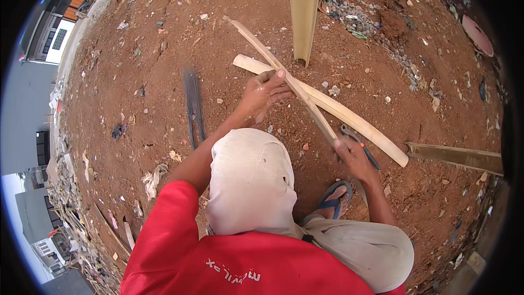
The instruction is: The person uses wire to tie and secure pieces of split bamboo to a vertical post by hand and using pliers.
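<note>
A thin, pale wooden strip (305, 100) runs slantwise in front of me. My left hand (263, 95) grips it near its middle, thumb on top and fingers beneath. At the strip's near right end, my right hand (353, 159) is closed around it. Crossing under this strip is a wider, slightly curved wooden slat (363, 125), which appears to lie on the ground. Beside my right hand rests a pair of pincers (367, 153) with dark handles, partly hidden by that hand.
A bundle of dark wire (193, 104) lies left of my left arm. One channel-shaped post (304, 16) comes in from the top; a similar piece (457, 157) extends at right. Rubble and litter (349, 13) are scattered over reddish soil. My sandalled foot (334, 199) is below the pincers.
</note>
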Demonstrator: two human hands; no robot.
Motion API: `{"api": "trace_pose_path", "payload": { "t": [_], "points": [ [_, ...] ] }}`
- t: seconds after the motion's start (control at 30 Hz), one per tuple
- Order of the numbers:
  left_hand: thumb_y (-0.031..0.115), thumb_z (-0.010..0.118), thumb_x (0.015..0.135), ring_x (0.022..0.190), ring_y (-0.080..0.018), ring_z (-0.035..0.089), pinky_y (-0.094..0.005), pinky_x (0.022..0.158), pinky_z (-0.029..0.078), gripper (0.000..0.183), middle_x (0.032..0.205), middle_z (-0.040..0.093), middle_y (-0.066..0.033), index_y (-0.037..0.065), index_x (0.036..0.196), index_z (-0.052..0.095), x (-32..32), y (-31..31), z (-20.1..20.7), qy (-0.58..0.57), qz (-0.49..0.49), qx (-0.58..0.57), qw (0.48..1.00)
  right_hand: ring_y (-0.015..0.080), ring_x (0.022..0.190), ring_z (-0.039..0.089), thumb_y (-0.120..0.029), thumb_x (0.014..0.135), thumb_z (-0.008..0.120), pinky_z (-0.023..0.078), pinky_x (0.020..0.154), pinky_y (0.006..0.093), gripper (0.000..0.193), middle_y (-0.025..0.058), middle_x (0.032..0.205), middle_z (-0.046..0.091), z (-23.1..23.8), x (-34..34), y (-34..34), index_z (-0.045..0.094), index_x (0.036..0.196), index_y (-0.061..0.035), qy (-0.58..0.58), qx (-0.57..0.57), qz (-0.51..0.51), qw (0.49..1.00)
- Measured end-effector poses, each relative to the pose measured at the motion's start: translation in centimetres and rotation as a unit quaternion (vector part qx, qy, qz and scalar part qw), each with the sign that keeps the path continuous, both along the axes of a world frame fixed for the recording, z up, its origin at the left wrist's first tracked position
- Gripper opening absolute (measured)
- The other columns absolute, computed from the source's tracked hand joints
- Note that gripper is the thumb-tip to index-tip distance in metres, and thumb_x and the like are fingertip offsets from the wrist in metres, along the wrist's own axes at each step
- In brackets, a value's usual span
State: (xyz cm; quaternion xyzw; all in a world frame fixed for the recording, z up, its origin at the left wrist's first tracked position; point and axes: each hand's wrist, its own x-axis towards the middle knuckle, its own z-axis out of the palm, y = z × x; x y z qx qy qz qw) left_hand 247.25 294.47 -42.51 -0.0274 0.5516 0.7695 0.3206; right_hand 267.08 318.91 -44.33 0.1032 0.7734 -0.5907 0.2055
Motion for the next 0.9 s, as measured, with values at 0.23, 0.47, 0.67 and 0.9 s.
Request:
{"api": "trace_pose_path", "payload": {
  "t": [0.23, 0.47, 0.67, 0.9],
  "points": [
    [0.030, 0.068, 0.094, 0.103, -0.0249, 0.065, -0.0383, 0.091, 0.055, 0.060, 0.114, 0.062, -0.0194, -0.012, 0.130, 0.047, -0.8, 3.7, 11.9, 0.265, -0.052, 0.002, 0.963, 0.0292, 0.110, 0.062, -0.054, 0.097, 0.051, 0.047, 0.095, 0.0403, 0.068, 0.0206, 0.115, 0.063, 4.3, -0.5, -0.8, 0.048, 0.137, 0.0018, 0.177, 0.037, -0.029, 0.983],
    [0.039, 0.079, 0.081, 0.095, -0.0242, 0.068, -0.0351, 0.082, 0.054, 0.074, 0.102, 0.068, -0.0200, -0.010, 0.129, 0.053, 0.1, 11.7, 26.4, 0.484, -0.182, 0.122, 0.847, 0.0284, 0.109, 0.064, -0.023, 0.078, 0.079, 0.049, 0.097, 0.0428, 0.064, 0.0183, 0.118, 0.064, 14.8, -2.7, 0.2, 0.050, 0.129, 0.0014, 0.216, -0.037, -0.022, 0.975],
    [0.047, 0.079, 0.079, 0.095, -0.0286, 0.070, -0.0365, 0.083, 0.054, 0.070, 0.097, 0.070, -0.0206, -0.005, 0.123, 0.061, -0.3, 15.7, 26.9, 0.633, -0.169, 0.091, 0.750, 0.0359, 0.115, 0.061, -0.027, 0.081, 0.078, 0.050, 0.098, 0.0472, 0.065, 0.0234, 0.122, 0.060, 14.7, -0.6, 2.5, 0.047, 0.130, 0.0024, 0.352, -0.151, -0.222, 0.897],
    [0.021, 0.069, 0.093, 0.089, -0.0181, 0.070, -0.0316, 0.083, 0.054, 0.027, 0.093, 0.073, -0.0098, -0.004, 0.104, 0.071, -2.1, 5.2, 17.5, 0.330, -0.413, -0.209, 0.823, 0.0423, 0.123, 0.055, -0.030, 0.091, 0.069, 0.047, 0.104, 0.0536, 0.050, 0.0273, 0.129, 0.055, 7.1, 4.4, 2.7, 0.046, 0.126, -0.0017, 0.423, -0.169, -0.445, 0.771]
  ]
}}
